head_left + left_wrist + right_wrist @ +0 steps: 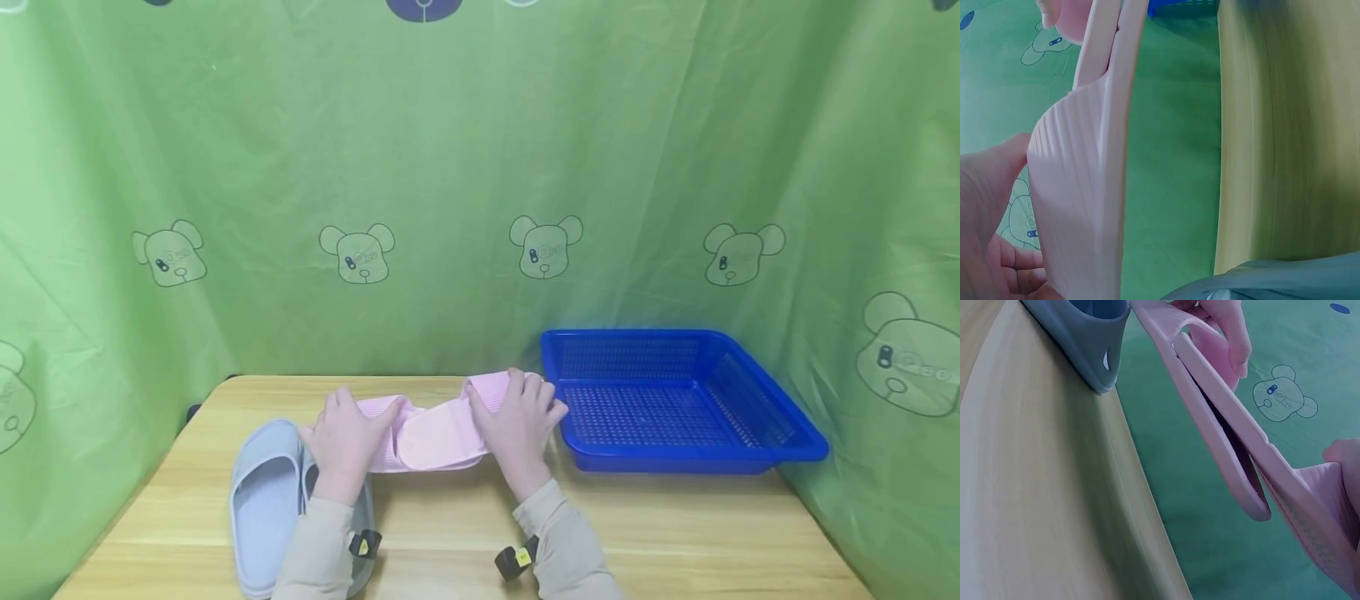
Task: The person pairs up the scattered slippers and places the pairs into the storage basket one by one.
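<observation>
Two pink slippers are held up over the table, soles overlapping heel to heel. My left hand [345,443] grips the left pink slipper [1075,181] at its ribbed strap, thumb on the near side. The right pink slipper [442,437] is held at its strap by my right hand [517,423]. Its rounded heel lies over the left one's sole and reaches the opening under that strap, as the right wrist view shows. A pair of grey-blue slippers [264,508] lies on the table at the left, partly hidden behind my left hand and sleeve.
A blue plastic basket [693,454] with perforated walls stands at the back right of the wooden table [442,533]. Green curtain [450,167] with bear-head prints hangs behind and along both sides. Dark bands with yellow labels show at both wrists.
</observation>
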The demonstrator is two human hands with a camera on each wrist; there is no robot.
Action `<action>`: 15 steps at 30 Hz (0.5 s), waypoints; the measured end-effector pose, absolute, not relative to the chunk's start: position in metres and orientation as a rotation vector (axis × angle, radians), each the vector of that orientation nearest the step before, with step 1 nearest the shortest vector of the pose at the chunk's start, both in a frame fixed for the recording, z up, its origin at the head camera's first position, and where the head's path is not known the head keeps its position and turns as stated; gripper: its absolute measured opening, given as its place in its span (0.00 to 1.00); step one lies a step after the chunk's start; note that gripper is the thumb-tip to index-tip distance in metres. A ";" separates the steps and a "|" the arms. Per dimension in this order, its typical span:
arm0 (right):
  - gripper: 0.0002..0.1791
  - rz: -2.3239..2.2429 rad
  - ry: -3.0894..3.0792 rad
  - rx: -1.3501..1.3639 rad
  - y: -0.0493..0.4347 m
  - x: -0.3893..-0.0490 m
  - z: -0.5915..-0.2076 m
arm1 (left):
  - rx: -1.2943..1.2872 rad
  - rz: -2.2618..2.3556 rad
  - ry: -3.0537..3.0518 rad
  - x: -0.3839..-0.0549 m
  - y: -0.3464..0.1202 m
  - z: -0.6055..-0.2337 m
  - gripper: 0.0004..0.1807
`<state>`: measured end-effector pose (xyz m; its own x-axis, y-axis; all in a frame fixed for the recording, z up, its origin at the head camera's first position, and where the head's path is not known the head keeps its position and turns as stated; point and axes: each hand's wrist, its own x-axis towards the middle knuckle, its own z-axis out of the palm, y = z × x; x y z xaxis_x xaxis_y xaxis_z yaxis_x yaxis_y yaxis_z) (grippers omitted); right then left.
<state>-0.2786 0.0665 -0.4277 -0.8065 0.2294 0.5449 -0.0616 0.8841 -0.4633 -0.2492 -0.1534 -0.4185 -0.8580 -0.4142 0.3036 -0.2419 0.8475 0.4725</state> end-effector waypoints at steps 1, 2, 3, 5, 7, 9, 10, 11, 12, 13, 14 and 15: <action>0.44 0.624 -2.428 -0.123 0.067 -0.279 -0.427 | 0.489 -0.598 -2.624 -0.249 -0.153 -0.418 0.51; 0.44 0.625 -2.419 -0.125 0.067 -0.279 -0.427 | 0.487 -0.598 -2.625 -0.249 -0.153 -0.418 0.52; 0.44 0.626 -2.411 -0.127 0.067 -0.279 -0.427 | 0.488 -0.598 -2.624 -0.249 -0.152 -0.418 0.52; 0.44 0.630 -2.401 -0.128 0.067 -0.279 -0.427 | 0.486 -0.597 -2.622 -0.249 -0.150 -0.417 0.51; 0.43 0.636 -2.396 -0.128 0.067 -0.279 -0.427 | 0.480 -0.594 -2.616 -0.249 -0.149 -0.417 0.50; 0.43 0.639 -2.395 -0.131 0.067 -0.280 -0.427 | 0.475 -0.591 -2.611 -0.248 -0.147 -0.417 0.49; 0.43 0.640 -2.395 -0.132 0.067 -0.279 -0.427 | 0.472 -0.588 -2.610 -0.248 -0.146 -0.417 0.48; 0.43 0.642 -2.396 -0.133 0.067 -0.279 -0.427 | 0.472 -0.587 -2.611 -0.248 -0.146 -0.418 0.48; 0.44 0.645 -2.399 -0.134 0.067 -0.280 -0.427 | 0.470 -0.590 -2.611 -0.248 -0.145 -0.418 0.48; 0.44 0.647 -2.401 -0.135 0.067 -0.280 -0.427 | 0.468 -0.593 -2.612 -0.247 -0.144 -0.418 0.48; 0.44 0.650 -2.405 -0.135 0.067 -0.280 -0.427 | 0.466 -0.595 -2.614 -0.247 -0.143 -0.418 0.48; 0.44 0.652 -2.407 -0.136 0.067 -0.280 -0.427 | 0.465 -0.596 -2.619 -0.247 -0.143 -0.418 0.48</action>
